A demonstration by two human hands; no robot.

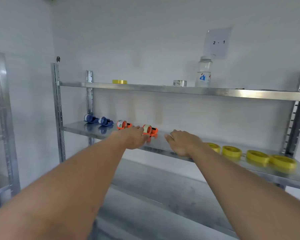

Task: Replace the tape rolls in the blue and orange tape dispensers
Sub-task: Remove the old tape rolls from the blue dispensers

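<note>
Two blue tape dispensers and two orange ones stand in a row on the middle metal shelf, each with a roll in it. My left hand reaches between the orange pair, fingertips touching the right orange dispenser; it grips nothing. My right hand hovers palm down over the shelf to the right of that dispenser, fingers loosely curled and holding nothing. Several yellow tape rolls lie flat on the same shelf at the right.
The top shelf carries a yellow roll, a clear roll and a clear plastic bottle. A paper sign reading 2 - 1 hangs on the wall. A lower shelf lies beneath. Another rack stands left.
</note>
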